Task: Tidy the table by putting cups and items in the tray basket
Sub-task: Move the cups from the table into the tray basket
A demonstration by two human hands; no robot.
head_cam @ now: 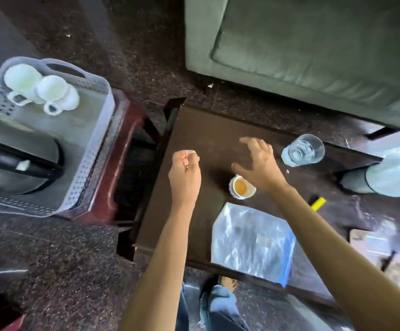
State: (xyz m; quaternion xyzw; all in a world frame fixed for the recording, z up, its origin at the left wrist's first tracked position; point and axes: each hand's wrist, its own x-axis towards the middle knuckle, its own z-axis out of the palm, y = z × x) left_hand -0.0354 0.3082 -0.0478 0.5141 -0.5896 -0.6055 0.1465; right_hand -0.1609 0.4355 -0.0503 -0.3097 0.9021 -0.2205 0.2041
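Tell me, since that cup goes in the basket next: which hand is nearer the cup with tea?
Right. The right hand hovers open just above the cup; the left hand, fisted, is off to its left.

Daylight entered from the right, where the far end of the dark surface (208,130) washed out into pale glare. A clear plastic sheet (251,240) threw back bluish-white reflections. The floor (70,254) on the left stayed dim. A soft shadow lay just left of the cup (241,187). Motion blur softened the whole view, strongest on the basket (94,149) at the left edge, and the wide lens bent the borders.
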